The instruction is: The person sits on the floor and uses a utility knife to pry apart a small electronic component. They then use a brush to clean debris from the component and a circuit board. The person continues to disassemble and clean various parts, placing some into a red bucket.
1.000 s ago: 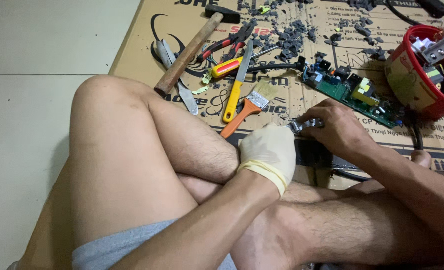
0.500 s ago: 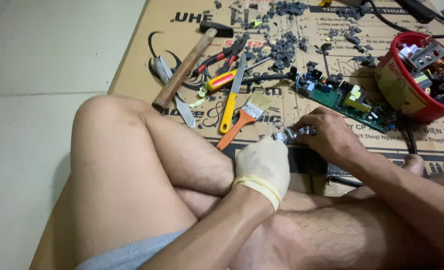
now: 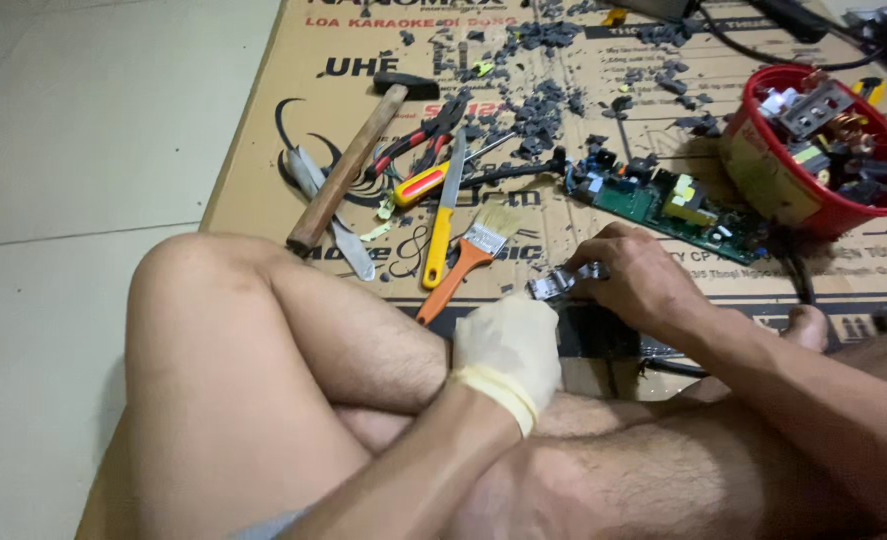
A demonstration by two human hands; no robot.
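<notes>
Hands meet over a small metal part above crossed legs.
The gloved left hand [image 3: 509, 345] and bare right hand [image 3: 639, 280] close together on the metal part [image 3: 564, 283], seemingly pinched by both, just over a dark block [image 3: 594, 330]. Beyond lie a brush [image 3: 464, 262], hammer [image 3: 359, 160], green board [image 3: 664, 205] and red bowl [image 3: 814, 205] on cardboard [image 3: 264, 150].

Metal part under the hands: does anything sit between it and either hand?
Nothing visible does. The bare right hand already grips the small metal part, and the gloved left hand rests right beside it. The paintbrush lies off to the side, clear.
</notes>
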